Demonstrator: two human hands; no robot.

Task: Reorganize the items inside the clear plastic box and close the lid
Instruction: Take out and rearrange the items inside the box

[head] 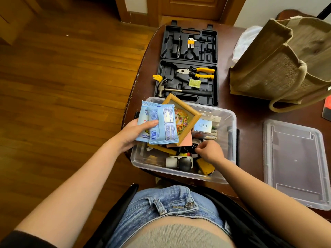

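The clear plastic box sits on the table edge in front of me, lid off and full of mixed items. My left hand grips two blue wet-wipe packs together with a wooden picture frame and a pink sheet, lifted above the box's left side. My right hand reaches into the box's middle, fingers curled and pinching a small black item. A white Q88 carton, a black-and-white gadget and a yellow tool lie inside. The clear lid lies flat to the right.
An open black tool case with pliers, hammer and hex keys lies just behind the box. A burlap tote bag stands at the back right, a white plastic bag behind it. Wooden floor lies left of the table edge.
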